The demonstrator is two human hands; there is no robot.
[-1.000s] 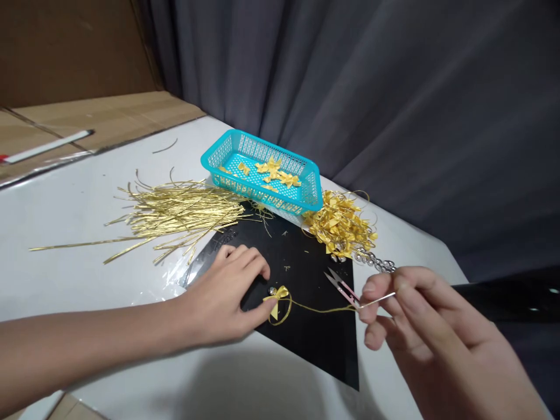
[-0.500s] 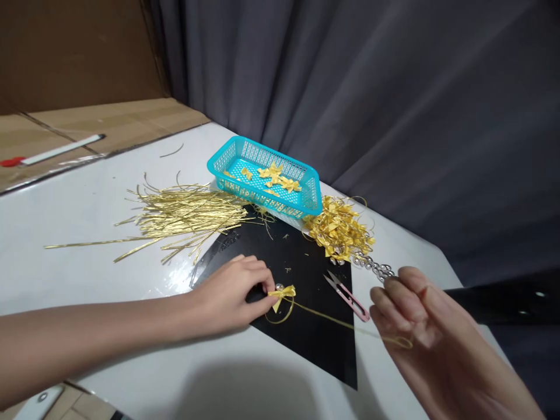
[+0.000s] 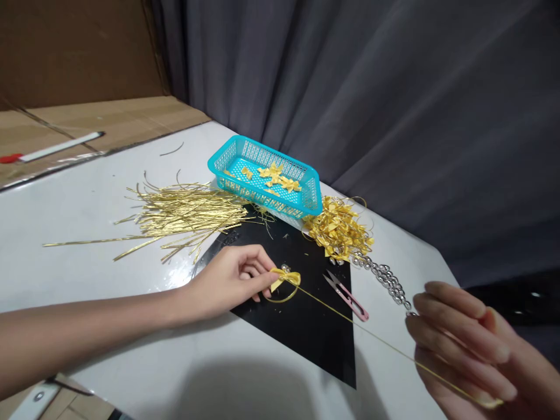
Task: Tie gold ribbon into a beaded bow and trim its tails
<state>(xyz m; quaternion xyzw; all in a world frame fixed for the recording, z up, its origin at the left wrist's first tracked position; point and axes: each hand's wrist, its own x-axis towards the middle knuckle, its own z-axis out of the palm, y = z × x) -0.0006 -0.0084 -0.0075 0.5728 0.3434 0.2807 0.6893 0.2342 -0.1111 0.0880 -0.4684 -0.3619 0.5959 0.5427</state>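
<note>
Above the black mat, my left hand pinches a yellow bow between thumb and fingertips. A small silver bell shows behind the bow, and a loop of gold cord hangs below it. The gold cord runs taut from the bow to the lower right, across my right hand. The fingers of my right hand are curled, with the cord's end at their tips. Several silver bells lie in a row just beyond my right hand.
Pink-handled snips lie on the mat's right side. A blue basket with yellow bows stands behind it. Gold cords are heaped at left, finished-looking yellow bows at right. A grey curtain hangs behind.
My right hand has moved right and down, drawing the cord out straighter and uncovering more bells. My left hand has risen slightly with the bow.
</note>
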